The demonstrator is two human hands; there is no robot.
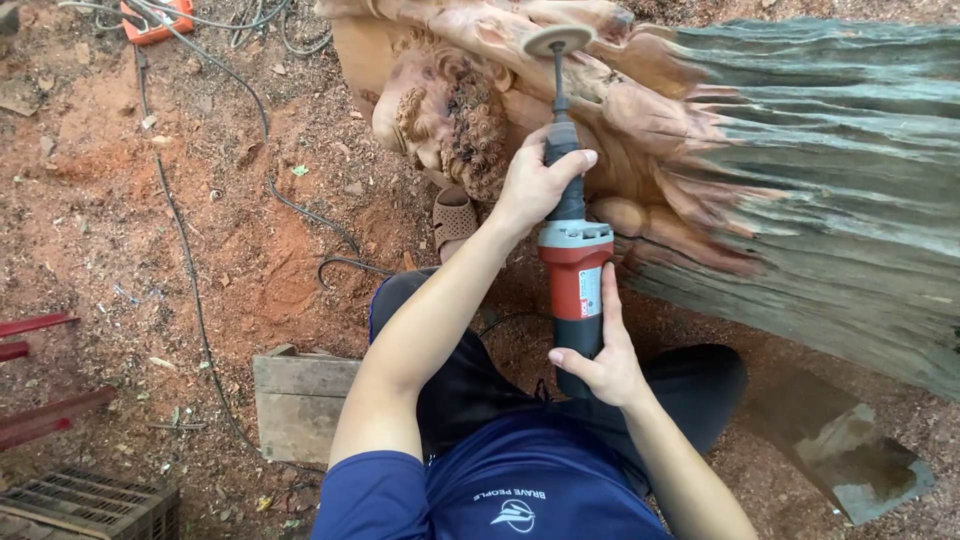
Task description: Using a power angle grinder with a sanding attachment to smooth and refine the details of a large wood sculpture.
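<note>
The red die grinder [573, 275] is gripped by both hands: its neck by the left hand [535, 185] at twelve o'clock, its body by the right hand [603, 362] at six o'clock. Its sanding disc [558, 40] is pressed against the carved log [660, 110].

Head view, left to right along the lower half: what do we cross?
Red metal bars → dark slatted plastic crate → weathered wooden box → left hand gripping the neck of the red and grey rotary grinder → right hand at its rear → flat grey board on the sawdust.
</note>
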